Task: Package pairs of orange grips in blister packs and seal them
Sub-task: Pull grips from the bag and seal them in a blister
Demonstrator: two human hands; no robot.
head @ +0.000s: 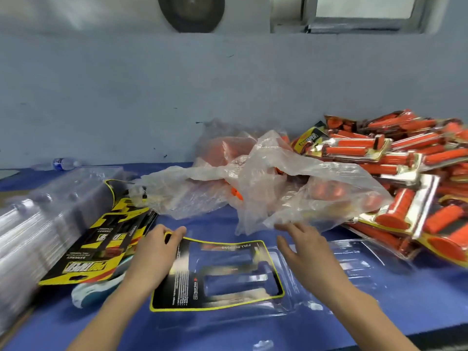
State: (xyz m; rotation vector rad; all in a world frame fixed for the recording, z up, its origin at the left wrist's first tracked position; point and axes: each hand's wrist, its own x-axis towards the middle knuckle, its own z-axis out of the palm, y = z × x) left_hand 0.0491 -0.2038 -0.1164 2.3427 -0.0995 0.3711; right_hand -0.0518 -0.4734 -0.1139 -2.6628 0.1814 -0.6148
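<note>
A black and yellow printed card (pixel 217 277) lies in an open clear blister pack (pixel 354 262) on the blue table. My left hand (pixel 158 243) pinches the card's top left corner by the hang hole. My right hand (pixel 301 245) hovers with straight fingers over the pack, just below a crumpled plastic bag (pixel 266 191) that holds loose orange grips (pixel 235 192). No grip lies in the pack's cavities.
A heap of sealed packs with orange grips (pixel 405 178) fills the right side. A stack of printed cards (pixel 101 244) and stacked clear blisters (pixel 33 219) lie at the left. A water bottle (pixel 62 163) lies by the wall.
</note>
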